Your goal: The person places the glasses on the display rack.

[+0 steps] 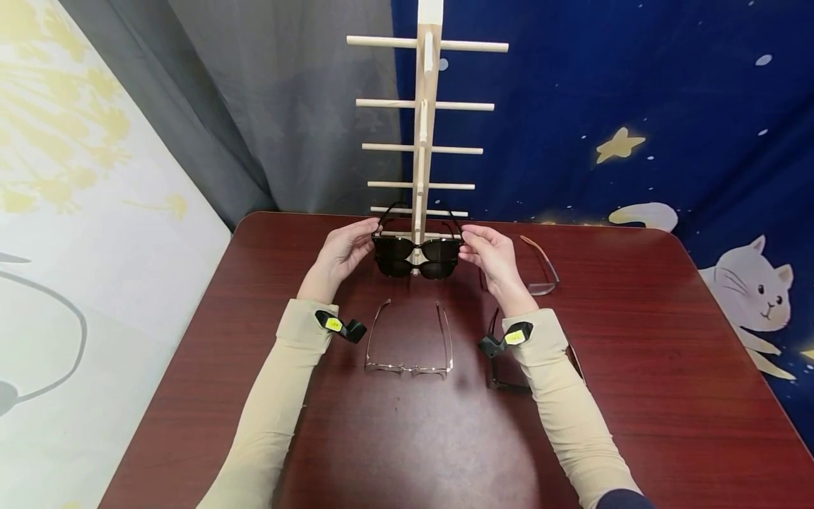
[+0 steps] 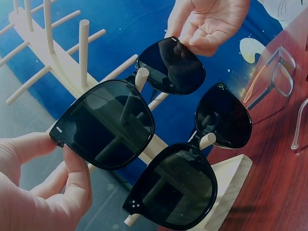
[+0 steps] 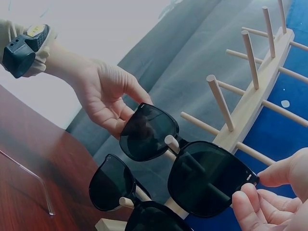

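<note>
Both hands hold a pair of black sunglasses [image 1: 394, 248] by the outer corners of its frame. My left hand [image 1: 343, 254] pinches the left corner, as the left wrist view shows close up. At the right corner, my right hand [image 1: 492, 258] pinches between thumb and fingers. The bridge sits at a front peg of a wooden display rack [image 1: 425, 85]; whether it bears weight there I cannot tell. Just below, a second pair of black sunglasses [image 2: 178, 187] hangs on a lower peg, with no hand on it.
Clear thin-framed eyeglasses [image 1: 413, 369] lie on the reddish-brown table [image 1: 394, 452], temples toward the rack. Eyeglasses with orange-and-dark temples [image 1: 537, 249] lie right of the right hand. Dark-framed glasses [image 1: 509, 386] are partly hidden under the right forearm. Curtains [image 1: 305, 85] hang behind.
</note>
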{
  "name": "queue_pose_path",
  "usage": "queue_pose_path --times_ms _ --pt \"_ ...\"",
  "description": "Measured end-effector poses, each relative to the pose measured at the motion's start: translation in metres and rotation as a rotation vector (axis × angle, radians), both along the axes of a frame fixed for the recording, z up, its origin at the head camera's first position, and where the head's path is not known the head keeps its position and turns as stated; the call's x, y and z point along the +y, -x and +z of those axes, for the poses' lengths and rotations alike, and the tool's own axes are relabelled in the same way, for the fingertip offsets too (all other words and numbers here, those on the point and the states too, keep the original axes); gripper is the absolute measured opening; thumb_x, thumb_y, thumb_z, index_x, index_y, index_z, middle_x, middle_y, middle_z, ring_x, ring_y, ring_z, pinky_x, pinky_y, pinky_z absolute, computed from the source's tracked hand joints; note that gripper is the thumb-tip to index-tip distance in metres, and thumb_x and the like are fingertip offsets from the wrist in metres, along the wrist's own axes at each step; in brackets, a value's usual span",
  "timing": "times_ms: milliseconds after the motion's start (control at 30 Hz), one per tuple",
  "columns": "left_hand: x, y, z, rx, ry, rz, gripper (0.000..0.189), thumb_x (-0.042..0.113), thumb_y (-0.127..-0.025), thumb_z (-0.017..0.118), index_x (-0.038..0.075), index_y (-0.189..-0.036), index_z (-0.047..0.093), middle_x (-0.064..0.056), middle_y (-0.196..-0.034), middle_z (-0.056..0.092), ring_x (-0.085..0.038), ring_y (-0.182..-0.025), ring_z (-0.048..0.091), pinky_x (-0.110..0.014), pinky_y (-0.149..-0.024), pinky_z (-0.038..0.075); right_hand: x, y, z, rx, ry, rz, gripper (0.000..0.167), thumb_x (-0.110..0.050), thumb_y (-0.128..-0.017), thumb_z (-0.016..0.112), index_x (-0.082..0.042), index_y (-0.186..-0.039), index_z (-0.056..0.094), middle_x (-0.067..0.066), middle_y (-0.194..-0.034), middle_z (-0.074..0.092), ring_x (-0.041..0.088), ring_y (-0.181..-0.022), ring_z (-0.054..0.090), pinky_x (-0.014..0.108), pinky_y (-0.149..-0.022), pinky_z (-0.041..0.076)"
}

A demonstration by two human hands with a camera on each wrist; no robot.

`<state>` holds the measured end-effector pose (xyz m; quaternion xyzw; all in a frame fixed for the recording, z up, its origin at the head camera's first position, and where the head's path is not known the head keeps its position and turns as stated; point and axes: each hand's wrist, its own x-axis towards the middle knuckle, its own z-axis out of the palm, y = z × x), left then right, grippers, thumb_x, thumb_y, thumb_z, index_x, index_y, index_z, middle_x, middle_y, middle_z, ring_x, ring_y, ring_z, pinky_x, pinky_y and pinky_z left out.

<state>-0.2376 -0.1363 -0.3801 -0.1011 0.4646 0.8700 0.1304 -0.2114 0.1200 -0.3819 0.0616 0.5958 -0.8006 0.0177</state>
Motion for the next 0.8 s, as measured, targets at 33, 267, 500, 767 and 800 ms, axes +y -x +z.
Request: queue_pose_path --times_ms 33,267,500,767,800 --pt "0.0 0.0 0.0 -0.001 0.006 0.002 0.014 -0.005 -0.09 0.055 0.004 -0.091 0.066 -0.003 -0.077 0.069 -0.009 -0.07 0.062 -0.017 -0.058 0.048 0.0 0.0 0.0 -0.001 -0.002 0.001 0.035 0.003 -0.091 0.056 0.016 -0.122 0.049 -0.003 -0.072 0.064 0.006 -0.056 0.06 0.017 -0.059 0.054" --pt "0.0 -0.001 0.001 -0.004 0.003 -0.002 0.013 -0.004 -0.09 0.056 0.004 -0.089 0.066 -0.004 -0.077 0.069 -0.01 -0.071 0.063 -0.016 -0.058 0.049 0.001 -0.002 0.001 -0.007 -0.022 0.011 0.032 0.002 -0.091 0.056 0.015 -0.12 0.051 -0.002 -0.074 0.064 0.006 -0.058 0.06 0.018 -0.061 0.055" --pt "-0.004 -0.008 0.001 0.011 -0.015 0.006 0.022 0.0 -0.093 0.054 0.007 -0.084 0.072 -0.004 -0.079 0.069 -0.012 -0.073 0.062 -0.019 -0.065 0.052 0.004 -0.008 0.001 0.023 -0.085 0.024 0.032 -0.002 -0.092 0.057 0.013 -0.12 0.052 0.0 -0.078 0.065 0.008 -0.066 0.063 0.02 -0.067 0.056" --pt "-0.018 -0.026 -0.004 0.04 0.025 0.015 0.015 -0.002 -0.091 0.055 0.005 -0.091 0.068 -0.007 -0.089 0.067 -0.015 -0.083 0.064 -0.023 -0.078 0.054 0.012 -0.029 -0.006 0.065 -0.102 0.036 0.03 0.002 -0.091 0.055 0.015 -0.118 0.05 0.0 -0.077 0.066 0.006 -0.067 0.064 0.019 -0.067 0.055" --pt "-0.019 -0.029 -0.006 0.041 0.036 0.011 0.014 -0.002 -0.091 0.056 0.004 -0.092 0.068 -0.007 -0.091 0.067 -0.015 -0.084 0.064 -0.023 -0.079 0.054 0.013 -0.032 -0.007 0.068 -0.11 0.045 0.03 0.003 -0.091 0.055 0.015 -0.118 0.05 -0.001 -0.076 0.066 0.006 -0.066 0.064 0.019 -0.067 0.055"
